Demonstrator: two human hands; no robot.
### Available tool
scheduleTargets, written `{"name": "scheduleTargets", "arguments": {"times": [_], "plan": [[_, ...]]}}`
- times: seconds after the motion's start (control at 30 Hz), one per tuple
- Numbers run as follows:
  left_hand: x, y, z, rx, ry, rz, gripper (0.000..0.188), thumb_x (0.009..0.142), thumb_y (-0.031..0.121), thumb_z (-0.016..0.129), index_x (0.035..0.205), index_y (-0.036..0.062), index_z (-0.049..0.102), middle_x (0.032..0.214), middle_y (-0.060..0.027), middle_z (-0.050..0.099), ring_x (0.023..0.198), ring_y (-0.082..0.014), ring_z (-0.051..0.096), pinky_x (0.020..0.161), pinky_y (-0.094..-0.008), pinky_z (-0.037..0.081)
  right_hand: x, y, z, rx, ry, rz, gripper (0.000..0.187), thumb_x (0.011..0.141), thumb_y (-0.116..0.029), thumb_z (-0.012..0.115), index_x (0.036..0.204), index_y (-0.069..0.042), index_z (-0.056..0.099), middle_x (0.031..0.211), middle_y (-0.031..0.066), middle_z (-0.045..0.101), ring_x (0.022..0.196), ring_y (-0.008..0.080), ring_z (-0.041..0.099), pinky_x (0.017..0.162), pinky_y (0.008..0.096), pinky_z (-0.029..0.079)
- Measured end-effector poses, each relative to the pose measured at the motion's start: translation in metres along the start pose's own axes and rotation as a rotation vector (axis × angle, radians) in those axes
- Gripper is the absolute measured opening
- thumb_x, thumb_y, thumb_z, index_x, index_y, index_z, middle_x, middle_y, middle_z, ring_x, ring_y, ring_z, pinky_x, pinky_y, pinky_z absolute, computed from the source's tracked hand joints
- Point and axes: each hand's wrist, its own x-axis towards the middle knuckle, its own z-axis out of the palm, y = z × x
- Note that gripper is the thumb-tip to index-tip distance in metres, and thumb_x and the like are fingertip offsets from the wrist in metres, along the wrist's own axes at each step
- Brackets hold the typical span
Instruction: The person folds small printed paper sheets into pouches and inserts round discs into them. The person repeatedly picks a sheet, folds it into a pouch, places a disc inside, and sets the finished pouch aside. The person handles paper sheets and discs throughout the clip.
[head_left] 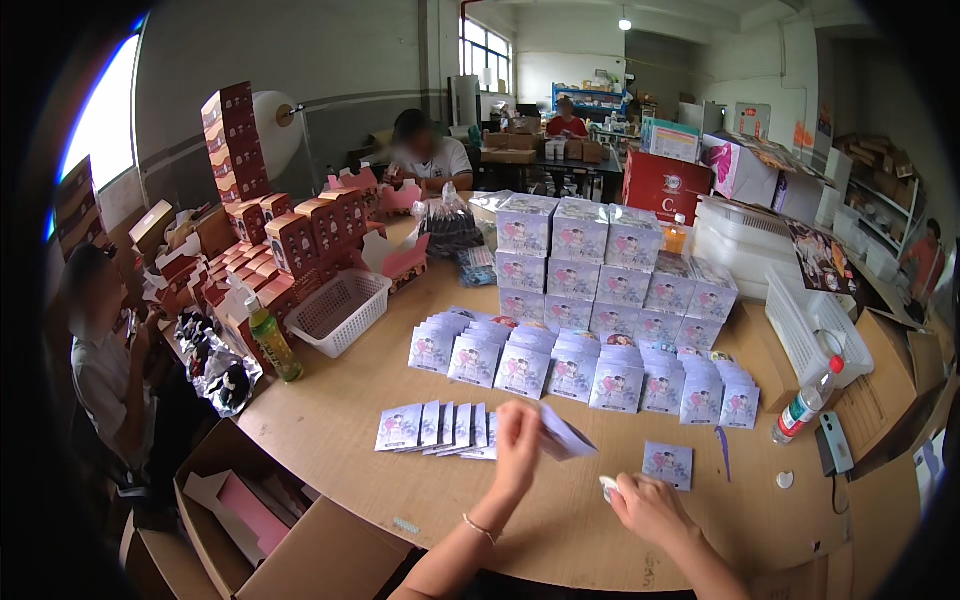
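My left hand (517, 450) is closed on a lavender printed packet (566, 438), held tilted above the table. To its right, my right hand (652, 508) pinches a small white roundish piece (608, 486), partly hidden by the fingers. Just beyond the right hand, one matching packet (667, 464) lies flat. Left of my left hand, a fanned row of such packets (400, 428) overlaps on the table. Farther off, several upright bundles of packets (523, 365) stand in a curved line, with round coloured pieces showing behind some of them.
Stacked lavender boxes (575, 247) rise behind the bundles. A white basket (340, 312) and a green drink bottle (268, 340) stand left; a red-capped bottle (808, 402) and a white disc (785, 480) are right. An open carton (290, 540) sits below the left edge. Other people work nearby.
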Motion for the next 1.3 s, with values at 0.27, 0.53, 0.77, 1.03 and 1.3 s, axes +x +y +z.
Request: {"name": "scheduleTargets", "arguments": {"times": [0.27, 0.53, 0.77, 1.03, 1.3], "plan": [[0.011, -0.003, -0.002, -0.32, -0.087, -0.493, 0.02, 0.097, 0.024, 0.049, 0.084, 0.0107, 0.056, 0.072, 0.0059, 0.052, 0.065, -0.0034, 0.046, 0.057, -0.0204, 0.037, -0.049, 0.038, 0.0, -0.161, -0.29, 0.296, 0.035, 0.083, -0.036, 0.06, 0.074, -0.003, 0.059, 0.066, 0.0144, 0.062, 0.06, 0.0323, 0.062, 0.056, 0.0453, 0.047], [-0.02, -0.022, 0.016, -0.398, -0.461, -0.902, 0.044, 0.095, 0.048, 0.043, 0.125, 0.0157, 0.04, 0.115, -0.0029, 0.051, 0.103, -0.0168, 0.051, 0.091, -0.0424, 0.043, 0.014, 0.003, 0.02, 0.542, -0.033, 0.349, 0.024, 0.086, -0.008, 0.06, 0.108, 0.0, 0.051, 0.076, 0.0131, 0.063, 0.064, 0.0254, 0.062, 0.057, 0.0348, 0.047], [-0.021, -0.01, 0.021, 0.092, -0.401, -0.171, 0.11, 0.061, 0.027, 0.088, 0.136, 0.0028, 0.011, 0.121, -0.0159, 0.036, 0.116, -0.0225, 0.041, 0.094, -0.036, 0.041, 0.031, 0.022, -0.001, 0.65, -0.388, 0.164, 0.052, 0.085, -0.013, 0.062, 0.133, -0.006, 0.043, 0.085, 0.0127, 0.066, 0.071, 0.022, 0.064, 0.065, 0.032, 0.051], [-0.025, 0.001, 0.02, 0.462, -0.344, 0.351, 0.094, 0.052, 0.019, 0.09, 0.127, 0.0025, 0.036, 0.116, -0.0123, 0.045, 0.107, -0.0226, 0.049, 0.092, -0.0357, 0.043, 0.063, 0.003, -0.076, 0.446, 0.072, -0.013, 0.023, 0.08, -0.005, 0.063, 0.102, -0.009, 0.067, 0.11, 0.0099, 0.059, 0.104, 0.025, 0.055, 0.09, 0.0341, 0.044], [-0.028, -0.001, 0.023, 0.461, -0.422, 0.428, 0.093, 0.05, 0.012, 0.088, 0.128, 0.0022, 0.037, 0.121, -0.0171, 0.044, 0.11, -0.0344, 0.046, 0.092, -0.0407, 0.043, 0.067, -0.016, -0.047, 0.01, 0.012, -0.09, 0.009, 0.074, -0.016, 0.069, 0.076, -0.007, 0.071, 0.12, 0.0129, 0.056, 0.124, 0.0345, 0.039, 0.105, 0.0463, 0.029]]}}
